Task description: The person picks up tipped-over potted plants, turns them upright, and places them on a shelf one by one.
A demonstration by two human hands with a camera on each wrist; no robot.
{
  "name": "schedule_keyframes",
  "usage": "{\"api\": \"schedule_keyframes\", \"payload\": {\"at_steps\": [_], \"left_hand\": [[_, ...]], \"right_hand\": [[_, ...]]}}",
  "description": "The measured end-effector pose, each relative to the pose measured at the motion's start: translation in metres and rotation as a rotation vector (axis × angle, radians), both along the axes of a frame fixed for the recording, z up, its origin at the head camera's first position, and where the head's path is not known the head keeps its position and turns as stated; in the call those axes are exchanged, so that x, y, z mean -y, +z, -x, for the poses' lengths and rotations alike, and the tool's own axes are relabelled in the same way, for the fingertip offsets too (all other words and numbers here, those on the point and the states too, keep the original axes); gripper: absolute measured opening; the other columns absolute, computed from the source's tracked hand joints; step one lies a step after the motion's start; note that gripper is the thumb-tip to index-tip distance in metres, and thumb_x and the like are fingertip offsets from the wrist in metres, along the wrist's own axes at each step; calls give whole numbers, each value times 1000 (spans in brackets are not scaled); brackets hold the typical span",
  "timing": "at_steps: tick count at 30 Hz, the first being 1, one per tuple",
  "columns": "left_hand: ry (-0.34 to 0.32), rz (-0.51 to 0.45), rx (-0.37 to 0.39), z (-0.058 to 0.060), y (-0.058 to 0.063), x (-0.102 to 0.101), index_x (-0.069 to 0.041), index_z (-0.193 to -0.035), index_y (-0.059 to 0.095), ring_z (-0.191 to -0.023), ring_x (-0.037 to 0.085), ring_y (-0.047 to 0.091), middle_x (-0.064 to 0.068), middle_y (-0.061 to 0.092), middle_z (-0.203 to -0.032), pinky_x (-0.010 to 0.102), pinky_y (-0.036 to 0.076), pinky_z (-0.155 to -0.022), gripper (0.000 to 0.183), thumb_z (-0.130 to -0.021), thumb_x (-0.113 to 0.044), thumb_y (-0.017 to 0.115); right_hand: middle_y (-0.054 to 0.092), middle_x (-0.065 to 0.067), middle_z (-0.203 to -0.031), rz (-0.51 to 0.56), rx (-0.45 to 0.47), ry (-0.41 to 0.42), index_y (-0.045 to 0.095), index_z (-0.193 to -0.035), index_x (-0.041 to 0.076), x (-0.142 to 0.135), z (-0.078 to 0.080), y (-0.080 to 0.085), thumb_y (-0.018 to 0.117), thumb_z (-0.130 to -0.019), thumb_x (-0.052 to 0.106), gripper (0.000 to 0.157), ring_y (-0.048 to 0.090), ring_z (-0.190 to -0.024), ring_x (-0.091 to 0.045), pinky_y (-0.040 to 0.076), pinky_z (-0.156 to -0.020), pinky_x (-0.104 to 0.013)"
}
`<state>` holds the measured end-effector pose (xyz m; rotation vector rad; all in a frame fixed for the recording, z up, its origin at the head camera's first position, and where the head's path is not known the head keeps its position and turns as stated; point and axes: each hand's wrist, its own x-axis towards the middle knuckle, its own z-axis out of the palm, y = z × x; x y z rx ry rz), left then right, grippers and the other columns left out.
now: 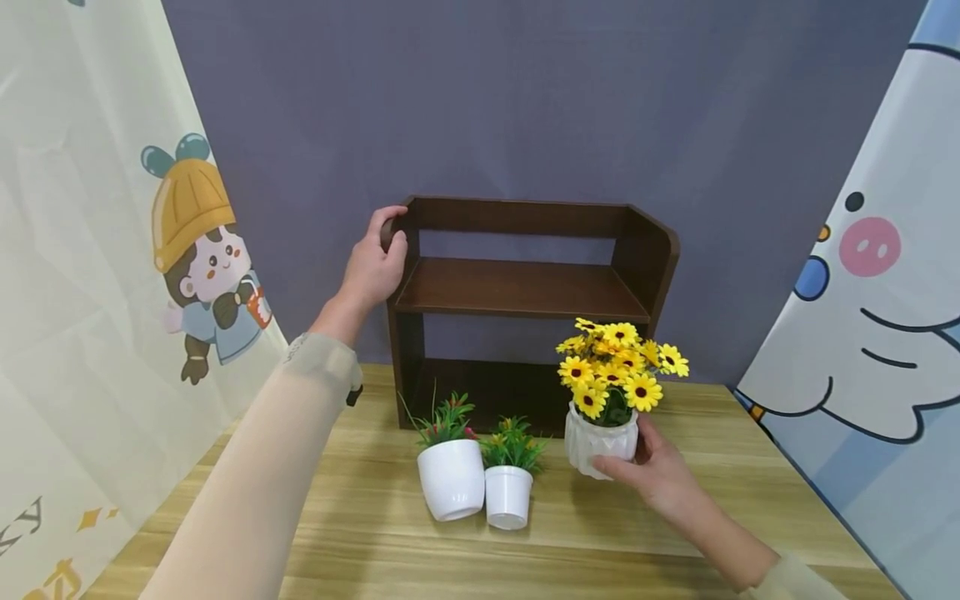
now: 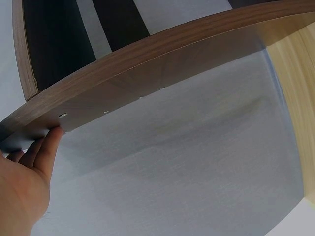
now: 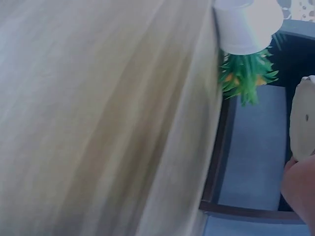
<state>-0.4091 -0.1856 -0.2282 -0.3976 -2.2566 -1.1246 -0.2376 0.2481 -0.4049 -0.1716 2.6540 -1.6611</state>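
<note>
My left hand (image 1: pixel 375 258) grips the upper left corner of a dark brown two-tier shelf (image 1: pixel 517 287). In the left wrist view, its fingers (image 2: pixel 49 147) lie against the outer face of the side panel. On the right, my right hand (image 1: pixel 667 483) holds a white ribbed flowerpot (image 1: pixel 588 442) with yellow daisy-like flowers (image 1: pixel 618 367), the thumb across its front. This pot is raised in front of the shelf's right end; its underside with a small hole shows in the right wrist view.
Two smooth white pots with green plants, a larger one (image 1: pixel 452 483) and a smaller one (image 1: pixel 508 500), stand side by side before the shelf on the wood-grain table (image 1: pixel 360 542). A grey-purple curtain (image 1: pixel 517 100) hangs behind, with printed cloths at both sides.
</note>
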Motion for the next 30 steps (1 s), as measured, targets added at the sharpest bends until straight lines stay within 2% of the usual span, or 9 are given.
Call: {"api": "schedule_keyframes", "payload": {"at_steps": [4,9,14,18,22,25,30], "left_hand": [[-1,6,4,1,1,-1,-37,-162,42,-58,21,45,0,43,-67,38,41,-58,49,-114,-40,39],[-7,3,5,2,2,-2,-36,-163,42,-58,21,45,1,43,-68,38,41,-58,49,-114,-40,39],[-7,4,-3,2,2,-2,-35,-162,42,-61,22,47,0,43,-69,38,42,-60,49,-114,-39,39],[-5,-2,-2,1,2,-2,-36,-162,43,-62,23,48,1,44,-70,39,43,-61,48,-114,-38,40],[3,-1,5,1,1,-2,-37,-162,42,-64,24,49,4,46,-73,39,43,-63,48,-114,-37,40],[4,-2,8,2,1,-2,-37,-162,42,-67,25,51,5,48,-76,39,44,-64,48,-114,-36,40],[4,-8,6,2,0,-1,-35,-163,43,-67,26,52,6,49,-76,39,44,-65,49,-114,-36,40]], "right_hand": [[51,-24,-162,1,-23,-13,28,-171,10,3,-3,11,87,-96,31,99,54,-147,-43,56,-103,-28],[51,-25,-161,-19,-54,-26,26,-172,7,6,-3,26,85,-98,31,98,55,-146,-42,54,-97,-21],[51,-24,-160,-4,-74,-20,25,-172,7,10,-3,43,84,-99,32,96,57,-142,-39,55,-96,-22],[54,-22,-156,53,-126,8,31,-168,7,15,-3,60,82,-101,28,87,62,-132,-26,58,-94,-24],[57,-20,-152,36,-169,-16,35,-166,8,18,0,77,82,-101,31,83,63,-121,-15,59,-91,-25],[58,-18,-152,27,-190,-36,38,-165,8,19,3,87,82,-100,34,82,63,-119,-10,59,-91,-23],[59,-17,-151,35,-217,-49,40,-164,7,24,9,101,82,-100,35,81,63,-120,-12,58,-92,-20]]}}
